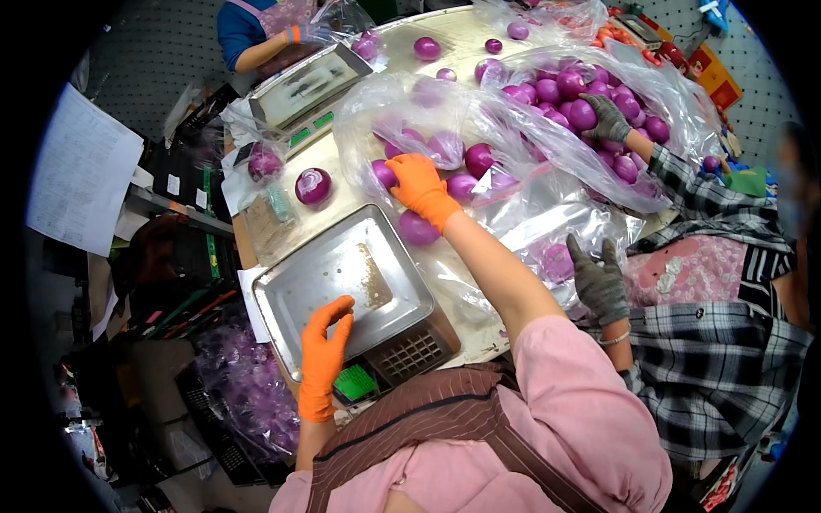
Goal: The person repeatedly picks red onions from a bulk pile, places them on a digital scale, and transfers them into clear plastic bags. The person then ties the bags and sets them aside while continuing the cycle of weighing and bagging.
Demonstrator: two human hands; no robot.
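My left hand (322, 359), in an orange glove, is over the near left edge of a bench scale's steel pan (301, 285). Its thumb and fingers are apart with nothing between them. My right hand (420, 189), gloved the same, reaches beyond the pan with fingertips against a red onion (383, 174). Whether it grips that onion is hidden by the fingers. Another red onion (419, 227) lies under the right wrist. Several onions in a clear plastic bag (359, 106) lie around this hand. A cut-faced onion (313, 186) sits alone on the table to its left.
A co-worker's grey-gloved hands are at right, one on a heap of onions (571, 83), one beside a bagged onion (557, 261). A second scale (314, 86) stands ahead, near another person's gloved hand (308, 34). Bagged onions (247, 385) fill a crate at lower left.
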